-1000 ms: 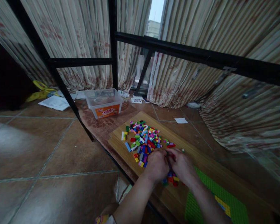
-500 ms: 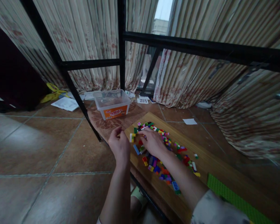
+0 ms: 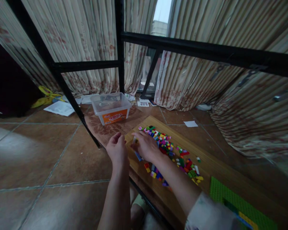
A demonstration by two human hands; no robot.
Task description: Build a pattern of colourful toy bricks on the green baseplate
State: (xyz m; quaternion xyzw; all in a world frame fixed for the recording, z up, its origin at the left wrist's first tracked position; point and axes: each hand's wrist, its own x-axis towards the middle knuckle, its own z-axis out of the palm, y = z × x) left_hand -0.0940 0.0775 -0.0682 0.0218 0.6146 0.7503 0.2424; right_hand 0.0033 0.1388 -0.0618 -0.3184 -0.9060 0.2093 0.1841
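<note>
My left hand (image 3: 117, 150) hovers at the near left edge of the wooden board, its fingers curled and pressed to the thumb. Whatever may be inside them is hidden. My right hand (image 3: 146, 147) reaches over the left end of the board, with thumb and fingers closed around a small white toy brick (image 3: 134, 139) that has yellow beside it. Under and around the right forearm lies a spread of loose coloured toy bricks (image 3: 166, 145). A long blue brick (image 3: 138, 156) rests just below the right hand.
The wooden board (image 3: 148, 122) lies on a brown patterned cloth (image 3: 96, 127). A clear plastic tub (image 3: 111, 105) with an orange label stands beyond it. A green baseplate (image 3: 220, 188) carrying several bricks sits at lower right. Black metal bars (image 3: 86, 65) cross in front of the curtains.
My right hand has moved left, from the loose bricks to the white and yellow piece, and closed around it. My left hand stays curled nearby. The view has shifted slightly.
</note>
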